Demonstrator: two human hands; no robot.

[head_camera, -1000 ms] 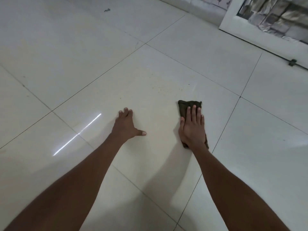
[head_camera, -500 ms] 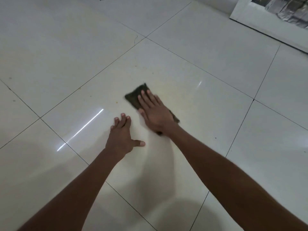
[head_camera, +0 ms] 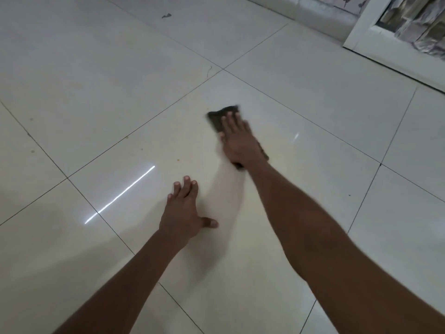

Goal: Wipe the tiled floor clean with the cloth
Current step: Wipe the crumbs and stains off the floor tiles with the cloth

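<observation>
A dark green cloth (head_camera: 218,118) lies flat on the glossy white tiled floor (head_camera: 313,104). My right hand (head_camera: 237,141) presses down on it with straight fingers, covering most of it; only its far left corner and a strip at the wrist show. My left hand (head_camera: 184,209) rests flat on the same tile, nearer to me and to the left, fingers straight and thumb spread, holding nothing. Small yellowish specks dot the tile left of the cloth.
A small dark scrap (head_camera: 166,15) lies on the far tile. A white frame (head_camera: 361,32) stands on the floor at the top right, against a wall. Dark grout lines cross the floor. A bright light streak (head_camera: 120,194) reflects left of my left hand.
My right hand slid the cloth left across the tile, then farther away from me. My left hand stayed planted on the floor. The view shifted a little.
</observation>
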